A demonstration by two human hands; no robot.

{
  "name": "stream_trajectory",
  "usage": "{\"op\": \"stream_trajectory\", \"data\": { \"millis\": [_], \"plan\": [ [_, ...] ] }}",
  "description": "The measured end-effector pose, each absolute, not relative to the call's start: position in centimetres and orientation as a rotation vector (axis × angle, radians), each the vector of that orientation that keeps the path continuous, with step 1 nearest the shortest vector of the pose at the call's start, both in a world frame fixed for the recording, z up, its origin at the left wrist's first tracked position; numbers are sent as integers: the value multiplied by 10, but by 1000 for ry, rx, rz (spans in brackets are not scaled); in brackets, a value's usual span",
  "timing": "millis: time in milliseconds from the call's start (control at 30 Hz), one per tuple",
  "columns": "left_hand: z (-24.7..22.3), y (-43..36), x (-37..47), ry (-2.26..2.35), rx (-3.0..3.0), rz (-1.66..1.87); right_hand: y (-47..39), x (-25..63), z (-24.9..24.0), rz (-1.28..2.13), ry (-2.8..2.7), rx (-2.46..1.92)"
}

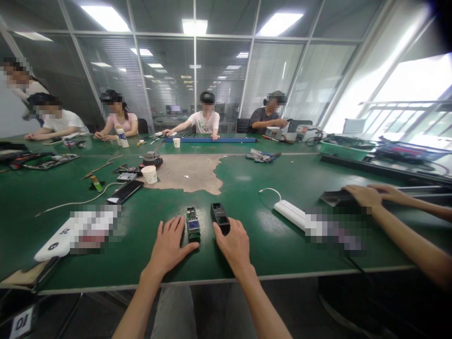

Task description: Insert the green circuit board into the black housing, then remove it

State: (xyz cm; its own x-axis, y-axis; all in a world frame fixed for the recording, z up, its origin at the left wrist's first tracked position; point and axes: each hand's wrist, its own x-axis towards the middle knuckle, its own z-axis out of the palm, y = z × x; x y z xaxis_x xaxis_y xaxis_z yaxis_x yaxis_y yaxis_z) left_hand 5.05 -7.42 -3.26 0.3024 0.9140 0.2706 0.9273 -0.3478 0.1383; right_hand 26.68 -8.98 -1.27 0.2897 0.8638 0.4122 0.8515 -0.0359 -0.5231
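Note:
Between my hands lies a small electronic module (193, 225) with a green circuit board and a bluish square part on top. My left hand (170, 242) rests flat on the table at its left side, fingers stretched out and thumb near its front end. To the right is a black plastic housing (218, 213) with openings in its upper face. My right hand (233, 239) grips its near end, thumb on the left side and fingers around the right. The fingers on the far side of the housing are partly hidden.
A white power strip (291, 214) lies to the right, near a co-worker's hands (365, 197) on a dark metal profile. At left are a phone (125, 191) and a white device (56, 242). A paper cup (149, 174) stands by a brown sheet (187, 172). Several people sit across the green table (261, 254).

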Motion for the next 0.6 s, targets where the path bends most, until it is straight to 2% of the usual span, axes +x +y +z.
{"op": "stream_trajectory", "data": {
  "millis": [600],
  "plan": [
    [-26, -76, 54, -1753, -2510, -437, -90, 268, -25, 20, -1546, -1861]
  ]
}}
